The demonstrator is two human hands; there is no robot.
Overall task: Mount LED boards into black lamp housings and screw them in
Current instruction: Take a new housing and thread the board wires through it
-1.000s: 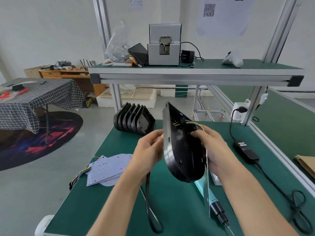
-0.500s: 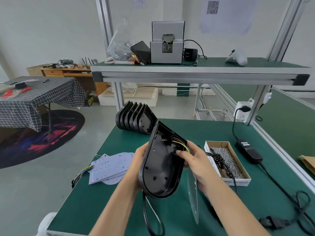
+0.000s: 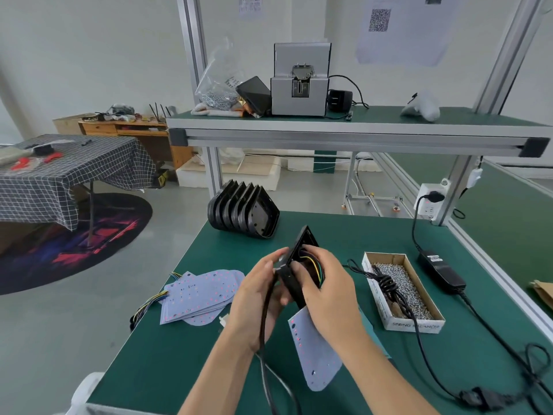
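Left hand (image 3: 259,298) and right hand (image 3: 324,290) both grip the housing (image 3: 294,265) at frame centre — LED board (image 3: 317,351) hangs below it.

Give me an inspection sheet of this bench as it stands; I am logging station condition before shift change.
Surface: green bench mat, no damage seen.
Job's things: black housing held tilted in both hands; LED board hanging below it; LED board stack at left; row of housings at the back; screw box at right.
Clutter: nothing seen.
Grippers: left hand and right hand grip the housing.
Cables: black cord trails from the housing; power adapter lead crosses the mat at right.
Surroundings: screw feeder on the upper shelf; checked table at left.
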